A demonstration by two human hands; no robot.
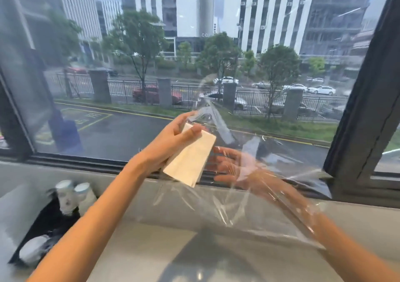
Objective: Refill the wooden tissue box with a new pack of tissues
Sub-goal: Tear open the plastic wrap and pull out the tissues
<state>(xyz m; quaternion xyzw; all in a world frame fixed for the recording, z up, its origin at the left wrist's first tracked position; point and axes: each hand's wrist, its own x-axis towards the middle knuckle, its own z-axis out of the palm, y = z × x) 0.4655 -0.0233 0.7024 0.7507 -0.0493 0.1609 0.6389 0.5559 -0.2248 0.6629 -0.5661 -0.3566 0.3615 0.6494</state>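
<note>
My left hand [173, 139] grips a cream-white pack of tissues [190, 158] in the air in front of the window, thumb across its upper end. A clear plastic wrapper [249, 195] hangs from the pack's top and drapes over my right hand [233, 167] and forearm. My right hand lies inside or behind the film with its fingers spread toward the pack. The wooden tissue box is not in view.
A grey window sill [65, 173] and a light counter [194, 249] run below my arms. At the lower left, paper cups [73, 197] sit in a dark bin or bag [49, 221]. A dark window frame post [368, 108] stands at the right.
</note>
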